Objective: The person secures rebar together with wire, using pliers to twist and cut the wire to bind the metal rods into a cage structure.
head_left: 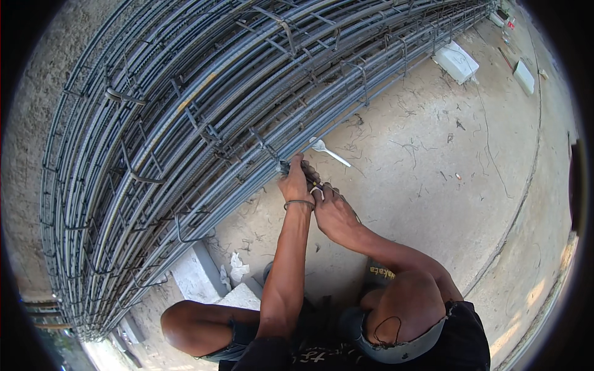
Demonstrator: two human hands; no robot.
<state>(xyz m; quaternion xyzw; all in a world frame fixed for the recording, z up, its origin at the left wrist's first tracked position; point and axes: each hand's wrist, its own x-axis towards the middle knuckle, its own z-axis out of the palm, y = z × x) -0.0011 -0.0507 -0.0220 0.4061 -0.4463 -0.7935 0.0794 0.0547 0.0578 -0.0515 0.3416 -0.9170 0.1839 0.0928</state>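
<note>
A long bundle of steel rebar cages (238, 93), bars with square stirrups, lies across the upper left. At its near edge my left hand (297, 180) is closed against a bar and stirrup, its fingertips mostly hidden; I cannot make out what they hold. Just right of it, touching it, my right hand (336, 213) grips a dark, slim hand tool (354, 211). Only part of the tool shows, one end poking out past the hand; its working end is hidden between both hands. Beyond my hands, a white plastic spoon (334, 154) lies on the concrete beside the bars.
Pale blocks (197, 272) sit under the cages at lower left, with crumpled white paper (238, 269) beside them. White foam-like boxes (456, 62) lie at upper right. Scraps of tie wire (409, 146) litter the concrete floor (445, 204). My bent knees frame both arms.
</note>
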